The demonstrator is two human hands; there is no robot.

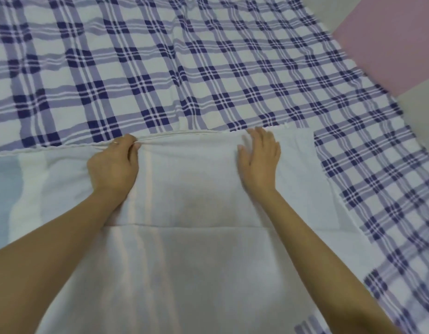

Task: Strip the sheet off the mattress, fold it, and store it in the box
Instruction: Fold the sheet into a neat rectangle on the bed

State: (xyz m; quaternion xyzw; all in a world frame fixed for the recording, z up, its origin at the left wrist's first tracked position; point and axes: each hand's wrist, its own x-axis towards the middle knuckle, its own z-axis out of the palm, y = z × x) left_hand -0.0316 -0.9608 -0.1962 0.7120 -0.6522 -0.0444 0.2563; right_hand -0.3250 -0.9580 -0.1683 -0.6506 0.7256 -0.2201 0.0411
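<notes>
While left hand (113, 165) pinches sheet (199, 179), right hand (260, 156) lies flat.

A flat pink panel (391, 44) fills the upper right corner; whether it is wall or floor cannot be told. 2 pale grey areas border it: an upper grey strip (329, 8) above the pink panel and a lower grey strip (423, 109) below it. The light is soft and even.

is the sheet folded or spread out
Partly folded: the sheet has its near part turned over, pale underside up; left hand pinches the edge, right hand lies flat on it; the rest is spread.
</notes>
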